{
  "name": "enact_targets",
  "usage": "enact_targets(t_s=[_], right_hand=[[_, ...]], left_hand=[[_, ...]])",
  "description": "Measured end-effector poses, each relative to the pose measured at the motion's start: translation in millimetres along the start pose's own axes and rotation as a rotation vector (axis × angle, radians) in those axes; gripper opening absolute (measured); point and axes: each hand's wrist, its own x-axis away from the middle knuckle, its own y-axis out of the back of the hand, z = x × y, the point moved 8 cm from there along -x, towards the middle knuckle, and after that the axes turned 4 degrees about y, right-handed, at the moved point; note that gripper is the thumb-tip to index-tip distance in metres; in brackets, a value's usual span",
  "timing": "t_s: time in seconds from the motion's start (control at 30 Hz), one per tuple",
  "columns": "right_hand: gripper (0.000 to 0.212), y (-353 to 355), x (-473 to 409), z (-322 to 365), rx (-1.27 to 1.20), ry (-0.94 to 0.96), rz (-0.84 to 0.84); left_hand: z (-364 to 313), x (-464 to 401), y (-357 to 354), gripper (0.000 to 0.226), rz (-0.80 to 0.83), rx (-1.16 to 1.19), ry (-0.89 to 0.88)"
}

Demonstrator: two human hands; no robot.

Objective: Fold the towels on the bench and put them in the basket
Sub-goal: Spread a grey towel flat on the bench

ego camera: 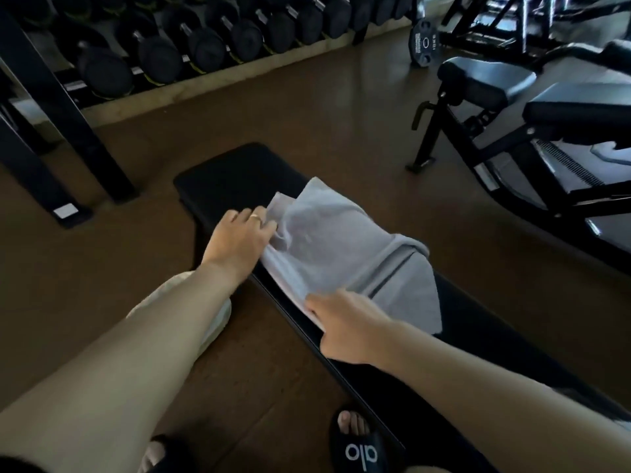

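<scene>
A pale grey towel (341, 247) lies rumpled across the black padded bench (235, 175), partly folded, with a dark stripe near its right end. My left hand (239, 238) grips the towel's far left edge, fingers curled into the cloth. My right hand (345, 322) pinches the near edge of the towel at the bench's front side. No basket is in view.
A whitish object (215, 322) lies on the brown floor under my left forearm. A dumbbell rack (170, 46) stands at the back left. An adjustable bench and machine frame (512, 107) fill the right. My sandalled feet (358, 445) are at the bottom.
</scene>
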Motion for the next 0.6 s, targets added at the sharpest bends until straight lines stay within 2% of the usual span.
enact_targets(t_s=[0.07,0.13,0.2,0.3,0.33,0.37,0.47,0.5,0.53,0.6], right_hand=[[0.019,-14,-13,11,-0.048,0.011,0.080],[0.017,-24,-25,22,-0.162,0.020,0.157],[0.026,-31,-35,34,-0.280,0.032,0.262],[0.036,-31,-45,31,-0.361,-0.007,0.435],[0.034,-22,-54,22,-0.370,-0.018,0.383],[0.029,-7,-66,10,-0.353,-0.031,0.232],[0.013,55,-88,-46,-0.264,-0.186,-0.443],[0.008,67,-92,-61,-0.259,-0.223,-0.557],[0.011,74,-99,-70,-0.247,-0.241,-0.584],[0.033,78,-119,-84,-0.168,-0.280,-0.507]], left_hand=[[13,10,-21,0.038,0.033,0.085,0.130],[30,20,-35,0.028,0.096,0.279,0.318],[43,28,-46,0.009,0.122,0.472,0.454],[52,30,-57,0.006,0.159,0.570,0.447],[57,29,-61,0.009,0.157,0.651,0.448],[62,28,-62,0.013,0.166,0.758,0.456],[72,23,-69,0.029,0.228,0.966,0.443],[73,20,-71,0.032,0.257,1.017,0.438],[76,18,-73,0.034,0.265,1.062,0.441],[86,11,-71,0.032,0.206,1.135,0.512]])
